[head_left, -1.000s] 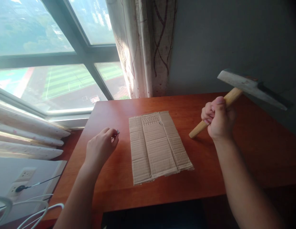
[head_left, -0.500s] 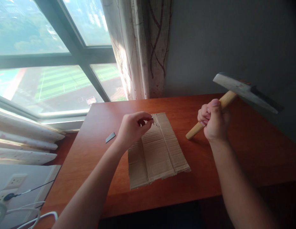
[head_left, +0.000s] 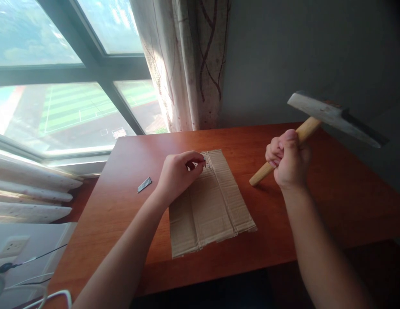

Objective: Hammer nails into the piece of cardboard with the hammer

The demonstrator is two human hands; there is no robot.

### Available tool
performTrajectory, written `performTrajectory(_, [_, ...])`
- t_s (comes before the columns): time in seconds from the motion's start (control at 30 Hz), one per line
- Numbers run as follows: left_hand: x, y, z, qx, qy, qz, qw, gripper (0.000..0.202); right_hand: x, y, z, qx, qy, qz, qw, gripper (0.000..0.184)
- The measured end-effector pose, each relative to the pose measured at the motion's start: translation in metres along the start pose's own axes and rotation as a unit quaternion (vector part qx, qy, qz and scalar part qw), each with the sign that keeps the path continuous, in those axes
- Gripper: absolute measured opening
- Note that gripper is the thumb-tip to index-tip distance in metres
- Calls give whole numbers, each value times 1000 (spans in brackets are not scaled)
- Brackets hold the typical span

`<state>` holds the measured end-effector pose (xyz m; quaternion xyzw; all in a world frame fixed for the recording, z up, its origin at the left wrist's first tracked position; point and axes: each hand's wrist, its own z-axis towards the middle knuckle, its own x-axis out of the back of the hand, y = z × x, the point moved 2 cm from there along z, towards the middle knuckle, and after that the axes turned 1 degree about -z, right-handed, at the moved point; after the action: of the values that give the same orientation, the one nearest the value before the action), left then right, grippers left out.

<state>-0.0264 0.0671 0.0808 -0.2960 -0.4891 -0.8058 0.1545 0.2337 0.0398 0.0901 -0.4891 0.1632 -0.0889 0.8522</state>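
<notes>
My left hand (head_left: 180,171) is closed in a pinch over the far part of a creased cardboard sheet (head_left: 212,206). Between thumb and forefinger is a thin nail (head_left: 204,159), mostly hidden by the fingertips. My right hand (head_left: 288,159) wraps round the wooden handle of a hammer (head_left: 308,128), to the right of the cardboard. The hammer's grey metal head is raised above the table, tilted down to the right, and the handle's butt end hangs low near the tabletop. Left of my left hand, several loose nails (head_left: 144,184) lie together.
The cardboard rests on a reddish-brown wooden table (head_left: 119,214). Behind the table are a patterned curtain (head_left: 187,64) and a grey wall (head_left: 267,64). A window (head_left: 67,103) is at the left. White cables (head_left: 58,294) and a wall socket (head_left: 14,246) show at lower left.
The view has shifted slightly, so the window, nails and cardboard appear a little farther left. Both hands keep their grips and have hardly moved.
</notes>
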Motion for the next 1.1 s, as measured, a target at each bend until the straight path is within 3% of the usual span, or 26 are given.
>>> performTrajectory(0.77, [1, 1, 0, -4, -5, 9, 1000, 6, -2, -1, -1, -9, 4, 16, 1000, 52])
performTrajectory(1.1, [-2, 4, -1, -12, 4, 14, 1000, 7, -3, -3, -1, -15, -3, -24, 1000, 49])
